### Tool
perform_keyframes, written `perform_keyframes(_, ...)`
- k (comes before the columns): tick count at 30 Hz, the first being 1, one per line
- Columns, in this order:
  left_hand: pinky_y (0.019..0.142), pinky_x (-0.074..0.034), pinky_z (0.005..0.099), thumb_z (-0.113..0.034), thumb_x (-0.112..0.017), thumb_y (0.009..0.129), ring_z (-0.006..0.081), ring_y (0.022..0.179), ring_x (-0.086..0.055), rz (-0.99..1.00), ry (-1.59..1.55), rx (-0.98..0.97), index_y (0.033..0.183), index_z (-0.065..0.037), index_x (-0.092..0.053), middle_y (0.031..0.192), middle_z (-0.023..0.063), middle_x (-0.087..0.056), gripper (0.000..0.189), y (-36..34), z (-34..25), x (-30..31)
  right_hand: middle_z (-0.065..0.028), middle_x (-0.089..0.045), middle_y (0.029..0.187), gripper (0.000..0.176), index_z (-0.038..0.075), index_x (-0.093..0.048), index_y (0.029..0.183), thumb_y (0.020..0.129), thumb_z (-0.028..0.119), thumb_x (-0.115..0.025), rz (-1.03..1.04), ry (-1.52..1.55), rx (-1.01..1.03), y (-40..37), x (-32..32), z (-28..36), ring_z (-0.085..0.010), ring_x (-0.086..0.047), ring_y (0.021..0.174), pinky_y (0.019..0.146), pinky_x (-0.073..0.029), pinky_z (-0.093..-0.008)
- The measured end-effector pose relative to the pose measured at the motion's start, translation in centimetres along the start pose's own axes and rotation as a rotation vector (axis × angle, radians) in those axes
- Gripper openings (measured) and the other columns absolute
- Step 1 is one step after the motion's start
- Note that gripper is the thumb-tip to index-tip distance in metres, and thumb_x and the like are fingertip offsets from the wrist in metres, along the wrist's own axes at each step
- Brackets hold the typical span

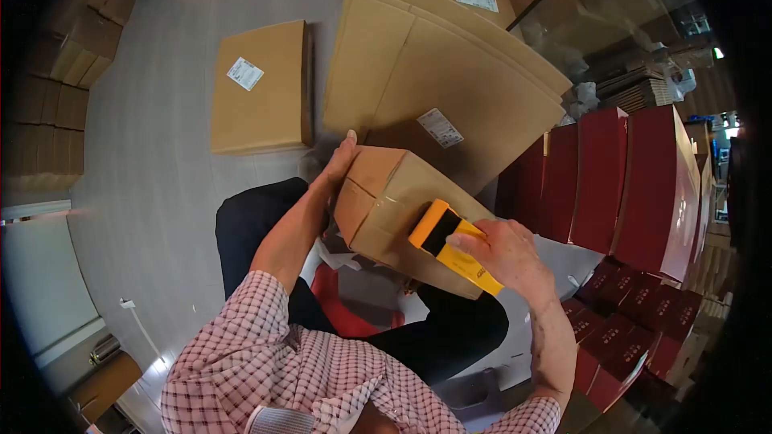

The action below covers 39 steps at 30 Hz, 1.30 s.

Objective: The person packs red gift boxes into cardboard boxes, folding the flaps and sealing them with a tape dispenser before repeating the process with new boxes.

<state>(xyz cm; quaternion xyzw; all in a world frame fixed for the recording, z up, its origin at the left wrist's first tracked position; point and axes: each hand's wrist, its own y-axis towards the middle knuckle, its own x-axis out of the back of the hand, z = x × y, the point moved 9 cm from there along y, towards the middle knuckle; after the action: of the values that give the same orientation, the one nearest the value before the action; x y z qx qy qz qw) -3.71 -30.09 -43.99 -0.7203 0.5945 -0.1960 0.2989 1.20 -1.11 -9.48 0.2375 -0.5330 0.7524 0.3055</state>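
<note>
A brown cardboard box [386, 229] rests tilted across my lap, with a shiny strip of clear tape near its edge. My left hand [344, 157] holds the box at its far left side; most of its fingers are hidden. In my right hand [507, 253] is a yellow-and-black tape dispenser [458, 247], gripped from the right and lying against the upper face of the box. Its working edge is hard to make out.
Large flattened cardboard [450, 64] leans just ahead. A labelled closed carton [261, 88] lies on the grey floor. Red boxes [619, 185] are stacked at right, and brown cartons [48, 124] at far left. A red object [342, 305] sits between my legs.
</note>
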Motion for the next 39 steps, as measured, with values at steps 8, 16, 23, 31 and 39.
perform_keyframes(8, 0.117, -0.038, 0.0367, -0.065, -0.043, 0.106, 0.0292, 0.142, -0.05, 0.169, 0.315, -0.381, 0.158, 0.002, -0.036, 0.152, 0.0213, -0.053, 0.085, -16.3, -12.3, -0.4, -0.0224, -0.075, 0.089, 0.069, 0.002, -0.077, 0.088, 0.095, 0.069, -0.059, -0.105, -0.117, 0.199, 5.0, -1.3, 7.6, -0.0425, -0.073, 0.091, 0.079, -0.058, -0.0513)
perform_keyframes(16, 0.108, -0.046, 0.04, -0.048, -0.052, 0.109, 0.0355, 0.13, -0.061, -0.005, 0.521, -0.566, 0.148, 0.001, -0.048, 0.136, 0.0262, -0.065, 0.063, -15.6, -12.4, 2.4, -0.0228, -0.075, 0.091, 0.071, 0.0, -0.077, 0.101, 0.089, 0.069, -0.064, 0.052, -0.02, 0.208, 7.1, -2.8, 9.4, -0.0388, -0.073, 0.09, 0.079, -0.057, -0.0465)
perform_keyframes(23, 0.109, -0.044, 0.0371, -0.047, -0.051, 0.11, 0.0297, 0.128, -0.061, 0.019, 0.513, -0.593, 0.147, 0.001, -0.05, 0.135, 0.0222, -0.066, 0.061, -15.6, -12.5, 2.2, -0.0211, -0.074, 0.083, 0.071, 0.004, -0.079, 0.094, 0.09, 0.073, -0.062, 0.001, -0.095, 0.015, -0.5, -1.6, -0.8, -0.0392, -0.073, 0.087, 0.08, -0.058, -0.0461)
perform_keyframes(31, 0.107, -0.045, 0.0347, -0.043, -0.049, 0.112, 0.0222, 0.119, -0.062, 0.072, 0.44, -0.559, 0.144, 0.001, -0.053, 0.128, 0.0143, -0.068, 0.054, -15.7, -12.4, 1.5, -0.018, -0.076, 0.09, 0.068, 0.006, -0.081, 0.105, 0.088, 0.07, -0.066, -0.043, -0.148, -0.175, -6.8, -1.1, -15.3, -0.0323, -0.074, 0.092, 0.085, -0.056, -0.0439)
perform_keyframes(39, 0.108, -0.044, 0.0348, -0.044, -0.047, 0.112, 0.0235, 0.121, -0.06, -0.048, 0.579, -0.529, 0.141, 0.0, -0.056, 0.129, 0.0143, -0.068, 0.054, -17.8, -13.9, 1.0, -0.0189, -0.077, 0.108, 0.051, 0.005, -0.079, 0.107, 0.09, 0.052, -0.069, 0.004, -0.36, -0.104, 3.1, -8.9, -13.8, -0.0331, -0.072, 0.11, 0.097, -0.055, -0.042)
